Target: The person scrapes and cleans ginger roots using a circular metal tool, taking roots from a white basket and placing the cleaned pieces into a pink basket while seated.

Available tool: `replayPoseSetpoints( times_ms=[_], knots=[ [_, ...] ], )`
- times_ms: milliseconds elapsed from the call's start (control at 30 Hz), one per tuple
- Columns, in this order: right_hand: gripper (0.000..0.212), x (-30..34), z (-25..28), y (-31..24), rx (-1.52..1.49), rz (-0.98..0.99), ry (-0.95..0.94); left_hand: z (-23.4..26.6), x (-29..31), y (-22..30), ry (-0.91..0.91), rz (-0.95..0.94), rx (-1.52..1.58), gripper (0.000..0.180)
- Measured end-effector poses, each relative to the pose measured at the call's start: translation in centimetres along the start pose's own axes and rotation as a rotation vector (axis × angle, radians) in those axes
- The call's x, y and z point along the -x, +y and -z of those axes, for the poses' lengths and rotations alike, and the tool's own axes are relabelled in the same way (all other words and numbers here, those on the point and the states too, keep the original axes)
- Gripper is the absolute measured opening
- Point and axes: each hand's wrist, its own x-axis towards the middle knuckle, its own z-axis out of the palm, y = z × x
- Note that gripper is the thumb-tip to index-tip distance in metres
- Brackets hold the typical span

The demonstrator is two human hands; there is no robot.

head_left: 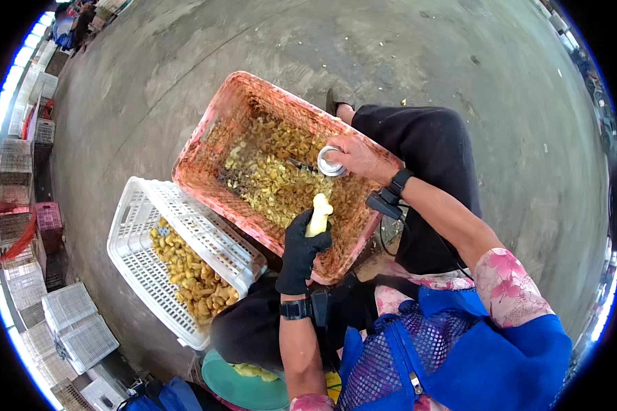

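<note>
Pale yellow peeled piece stands upright at the frame's centre, gripped low by the gloved left hand closed round it. It looks soft, slick and light, best held near its base. The bare right hand pinches a small metal ring tool over the orange crate of scraps. A white crate sits lower left on bare concrete floor, with stacked crates along the left edge.

I see my left hand in a black glove, my right hand bare — each wrist carries a black band with a small black device. Pink floral sleeves, a blue mesh-fronted apron, black trousers.
</note>
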Motion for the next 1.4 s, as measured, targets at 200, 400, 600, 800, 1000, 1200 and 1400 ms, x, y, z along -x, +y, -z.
replayPoseSetpoints(
  times_ms=[200, 400, 600, 800, 1000, 1200, 1400],
  knots=[
    [0.029, 1.2, -0.8, -7.0, -0.215, -0.011, -0.162, 0.3, 0.6, 2.3, -0.090, 0.027, 0.096, 0.060],
    [0.030, 0.2, -0.7, -0.5, 0.107, 0.200, 0.035, -0.8, 0.3, 2.1, -0.198, 0.030, 0.299, 0.068],
    [0.029, 0.6, -0.9, -6.6, -0.200, -0.020, 0.003, 1.7, 0.8, 0.6, -0.188, 0.008, 0.293, 0.072],
    [0.030, 2.2, -0.4, -4.9, -0.143, -0.003, -0.027, 1.3, 0.4, 0.7, -0.177, 0.036, 0.339, 0.069],
    [0.031, 1.5, 2.3, -3.9, -0.101, -0.064, -0.039, 1.5, 0.3, 0.5, -0.211, -0.027, -0.011, 0.066],
    [0.026, 2.2, 1.3, -7.7, -0.076, 0.084, -0.215, 1.4, 0.5, 0.1, -0.132, -0.057, -0.090, 0.060],
    [0.024, 2.6, -0.7, -4.7, 0.027, 0.225, -0.250, 0.5, 1.0, 0.8, -0.080, -0.083, -0.253, 0.060]
  ],
)
